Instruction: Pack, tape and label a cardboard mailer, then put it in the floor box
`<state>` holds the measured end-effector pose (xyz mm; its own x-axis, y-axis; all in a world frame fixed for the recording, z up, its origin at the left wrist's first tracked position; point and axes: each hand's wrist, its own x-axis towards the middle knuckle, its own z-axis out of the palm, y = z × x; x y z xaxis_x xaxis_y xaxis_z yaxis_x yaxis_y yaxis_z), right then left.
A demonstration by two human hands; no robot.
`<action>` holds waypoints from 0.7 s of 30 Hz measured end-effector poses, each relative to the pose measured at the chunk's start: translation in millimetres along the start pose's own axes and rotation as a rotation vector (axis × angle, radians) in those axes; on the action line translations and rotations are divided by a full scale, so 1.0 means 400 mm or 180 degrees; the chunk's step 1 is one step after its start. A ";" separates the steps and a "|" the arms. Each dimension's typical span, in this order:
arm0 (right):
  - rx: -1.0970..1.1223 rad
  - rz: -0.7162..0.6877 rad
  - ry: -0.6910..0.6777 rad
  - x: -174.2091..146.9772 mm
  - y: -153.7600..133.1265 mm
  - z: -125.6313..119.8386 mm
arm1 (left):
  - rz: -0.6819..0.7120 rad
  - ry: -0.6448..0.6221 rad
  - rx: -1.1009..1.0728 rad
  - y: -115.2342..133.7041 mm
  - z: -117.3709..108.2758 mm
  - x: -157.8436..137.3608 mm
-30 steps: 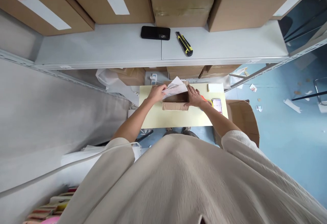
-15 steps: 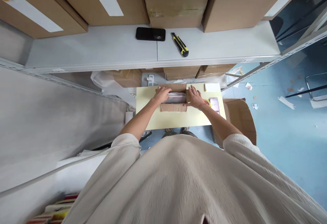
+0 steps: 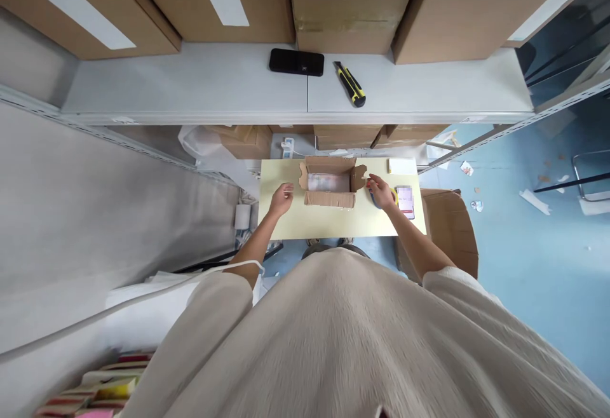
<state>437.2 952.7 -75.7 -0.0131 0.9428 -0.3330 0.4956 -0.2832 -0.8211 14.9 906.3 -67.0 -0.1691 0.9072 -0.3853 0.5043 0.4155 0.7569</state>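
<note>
Half-curled left hand [image 3: 282, 199] at nine o'clock, right hand [image 3: 381, 193] at three, grips unclear, could jostle the oblong brown cardboard box [image 3: 330, 199] askew.

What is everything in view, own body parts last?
shelf: 1, grey, upper middle
closed cartons: several, brown, on shelf
dark phone: 1, black, on shelf
utility knife: 1, yellow-black, on shelf
table: 1, pale yellow, below shelf
small carton: 1, brown, on table
flat contents: count unclear, whitish, inside small carton
tape: count unclear, yellow and blue, right of small carton
lit phone: 1, whitish screen, table's right
flat block: 1, white, table's far right corner
floor: 1, blue, right
large carton: 1, brown, floor beside table
scraps: several, mostly white, floor at right
cable: 1, white, lower left
stacked items: several, multicoloured, bottom left
shirt: 1, beige, bottom centre
left hand: 1, left of small carton
right hand: 1, at tape
</note>
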 end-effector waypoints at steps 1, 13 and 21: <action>-0.0015 -0.0071 -0.0040 0.003 -0.005 0.006 | 0.0096 -0.0148 0.0004 -0.006 0.009 -0.005; -0.0778 -0.0489 -0.0325 0.004 -0.105 0.048 | 0.1366 -0.0925 0.0741 0.006 0.020 0.029; -0.1089 -0.0485 -0.0503 0.015 -0.127 0.051 | 0.1413 -0.1205 0.0946 0.006 -0.002 0.036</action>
<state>394.2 969.0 -45.6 -0.2287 0.9233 -0.3085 0.7379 -0.0423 -0.6736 13.1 920.5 -70.5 0.3916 0.8796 -0.2700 0.6793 -0.0785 0.7296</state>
